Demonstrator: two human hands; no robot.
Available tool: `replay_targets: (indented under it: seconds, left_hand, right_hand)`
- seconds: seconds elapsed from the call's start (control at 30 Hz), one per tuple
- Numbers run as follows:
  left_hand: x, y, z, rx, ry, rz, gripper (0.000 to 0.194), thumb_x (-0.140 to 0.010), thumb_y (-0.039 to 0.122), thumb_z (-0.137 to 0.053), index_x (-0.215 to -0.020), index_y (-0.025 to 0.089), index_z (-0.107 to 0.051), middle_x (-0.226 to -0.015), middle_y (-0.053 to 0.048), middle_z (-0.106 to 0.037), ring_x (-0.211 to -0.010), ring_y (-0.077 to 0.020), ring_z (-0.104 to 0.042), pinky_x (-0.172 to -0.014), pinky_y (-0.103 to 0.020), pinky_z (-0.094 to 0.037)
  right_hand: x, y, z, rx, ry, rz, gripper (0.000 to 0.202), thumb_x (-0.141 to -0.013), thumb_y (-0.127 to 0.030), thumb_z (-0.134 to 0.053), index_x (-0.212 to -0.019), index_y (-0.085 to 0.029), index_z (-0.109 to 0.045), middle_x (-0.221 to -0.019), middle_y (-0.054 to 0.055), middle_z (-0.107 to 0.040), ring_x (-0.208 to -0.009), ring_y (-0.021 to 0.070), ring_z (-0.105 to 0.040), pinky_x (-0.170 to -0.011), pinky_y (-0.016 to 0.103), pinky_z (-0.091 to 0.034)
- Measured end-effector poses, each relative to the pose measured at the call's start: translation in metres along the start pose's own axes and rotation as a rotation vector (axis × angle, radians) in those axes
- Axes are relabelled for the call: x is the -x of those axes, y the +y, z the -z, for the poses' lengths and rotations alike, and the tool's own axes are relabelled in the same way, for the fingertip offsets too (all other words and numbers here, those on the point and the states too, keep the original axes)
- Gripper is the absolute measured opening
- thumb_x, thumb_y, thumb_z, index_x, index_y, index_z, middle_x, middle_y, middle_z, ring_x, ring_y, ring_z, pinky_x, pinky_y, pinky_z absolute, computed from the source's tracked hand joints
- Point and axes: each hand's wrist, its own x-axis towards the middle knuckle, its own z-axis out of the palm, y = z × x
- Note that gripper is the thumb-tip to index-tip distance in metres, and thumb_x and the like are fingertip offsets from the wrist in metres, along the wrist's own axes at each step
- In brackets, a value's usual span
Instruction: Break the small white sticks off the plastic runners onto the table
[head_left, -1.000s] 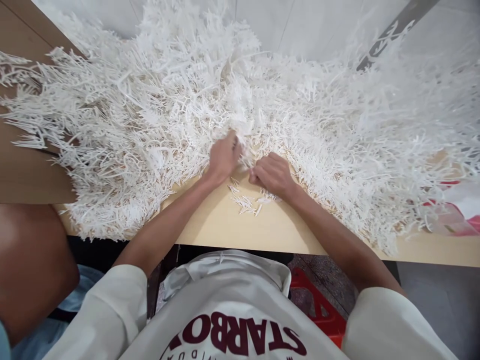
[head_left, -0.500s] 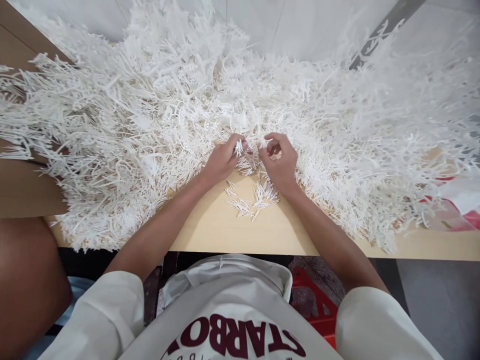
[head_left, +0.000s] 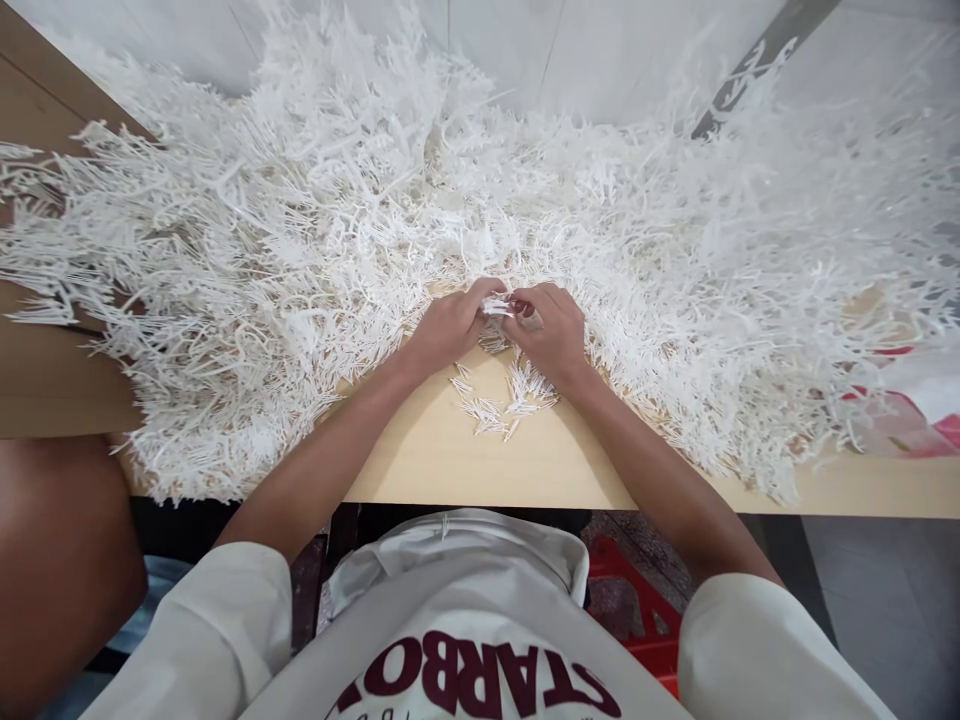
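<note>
My left hand is closed on a small bundle of thin white plastic-looking pieces. Against the other end of that bundle, my right hand pinches with thumb and fingertips; its fingers are curled. Both hands meet just above the near edge of a big heap of white branching strands. Below them, several loose white sticks lie on the bare wooden tabletop. What exactly sits between the fingertips is partly hidden.
The heap spreads across the table to both sides and up to the pale wall. Brown cardboard stands at the left, beside another person's bare limb. A red-and-clear plastic bag lies at the right. Under the table is a red plastic stool.
My hands have come together; they were apart before. The bundle in my left hand has turned from pointing toward me to lying sideways, and my right fingers now reach it.
</note>
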Motion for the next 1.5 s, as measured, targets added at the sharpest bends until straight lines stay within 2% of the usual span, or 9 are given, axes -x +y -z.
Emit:
replay_targets:
  seconds: [0.13,0.27,0.6,0.8,0.87,0.93,1.07,1.23,1.5]
  left_hand:
    - [0.0,-0.001,-0.002,-0.051,0.009,0.012,0.036,-0.084,0.013,-0.04,-0.117,0.02,-0.053,-0.107,-0.004,-0.07,-0.084,-0.0152,-0.066,-0.072,-0.027,-0.047]
    - [0.0,-0.003,-0.007,-0.173,0.127,0.003,0.03,-0.085,0.019,-0.045,-0.112,0.02,-0.058,-0.087,-0.002,-0.072,-0.073,-0.0145,-0.064,-0.066,-0.026,-0.044]
    - [0.001,-0.006,-0.016,-0.369,0.296,-0.259,0.022,-0.084,0.014,-0.045,-0.092,0.019,-0.066,-0.06,0.0,-0.066,-0.056,-0.012,-0.054,-0.064,-0.027,-0.038]
    - [-0.002,-0.01,-0.007,-0.196,0.336,0.166,0.028,-0.094,0.034,-0.038,-0.093,0.017,-0.061,-0.064,-0.002,-0.065,-0.056,-0.012,-0.052,-0.059,-0.025,-0.038]
    - [-0.001,-0.009,-0.005,-0.116,0.268,0.111,0.031,-0.096,0.037,-0.036,-0.106,0.018,-0.058,-0.077,-0.003,-0.068,-0.064,-0.0121,-0.057,-0.063,-0.025,-0.041]
    - [0.001,-0.007,-0.004,-0.036,0.187,0.013,0.03,-0.096,0.038,-0.038,-0.112,0.018,-0.055,-0.087,-0.003,-0.068,-0.066,-0.0108,-0.058,-0.066,-0.025,-0.043]
    - [0.003,-0.003,-0.002,0.078,0.162,0.014,0.033,-0.096,0.043,-0.036,-0.11,0.018,-0.054,-0.069,0.002,-0.06,-0.053,-0.008,-0.05,-0.06,-0.023,-0.04]
    - [0.003,-0.001,0.001,0.061,0.144,0.027,0.039,-0.097,0.049,-0.028,-0.107,0.019,-0.052,-0.055,0.005,-0.049,-0.047,-0.0095,-0.047,-0.054,-0.024,-0.035]
    - [0.004,0.0,-0.002,-0.048,0.126,-0.033,0.043,-0.098,0.048,-0.022,-0.099,0.017,-0.052,-0.055,0.0,-0.056,-0.047,-0.0112,-0.051,-0.05,-0.024,-0.03]
  right_hand:
    - [-0.001,0.0,0.003,-0.037,-0.118,-0.04,0.011,-0.086,-0.028,-0.054,-0.093,-0.021,-0.059,-0.084,0.002,-0.067,-0.076,0.0162,-0.059,-0.072,0.031,-0.044]
    - [-0.002,0.003,0.003,-0.063,-0.203,0.01,0.014,-0.094,-0.023,-0.041,-0.094,-0.021,-0.055,-0.089,0.004,-0.064,-0.081,0.0154,-0.057,-0.072,0.029,-0.041]
    - [-0.004,0.005,0.01,0.174,-0.068,0.377,0.016,-0.087,-0.016,-0.048,-0.072,-0.021,-0.046,-0.065,0.0,-0.051,-0.062,0.0132,-0.042,-0.059,0.028,-0.033]
    - [0.003,-0.022,0.018,-0.038,-0.059,0.638,0.022,-0.088,-0.015,-0.049,-0.068,-0.022,-0.043,-0.058,-0.004,-0.045,-0.057,0.0096,-0.039,-0.056,0.025,-0.035]
    - [0.004,-0.019,0.017,-0.053,0.001,0.549,0.021,-0.088,-0.017,-0.052,-0.068,-0.022,-0.044,-0.059,-0.004,-0.048,-0.058,0.0089,-0.04,-0.056,0.024,-0.036]
    - [0.003,-0.009,0.016,-0.015,0.099,0.303,0.027,-0.088,-0.02,-0.054,-0.064,-0.022,-0.042,-0.056,-0.005,-0.044,-0.055,0.0087,-0.039,-0.054,0.025,-0.034]
    - [0.001,0.007,0.014,-0.041,0.095,-0.147,0.029,-0.091,-0.034,-0.052,-0.066,-0.021,-0.047,-0.06,-0.004,-0.044,-0.055,0.0089,-0.041,-0.057,0.026,-0.037]
    - [0.002,0.002,0.011,-0.064,-0.113,0.013,0.025,-0.091,-0.04,-0.052,-0.11,-0.024,-0.057,-0.096,0.003,-0.063,-0.086,0.0151,-0.059,-0.081,0.032,-0.045]
    - [0.003,-0.002,0.005,0.151,-0.142,0.127,0.015,-0.094,-0.029,-0.045,-0.086,-0.021,-0.056,-0.079,0.003,-0.063,-0.078,0.0167,-0.055,-0.073,0.032,-0.037]
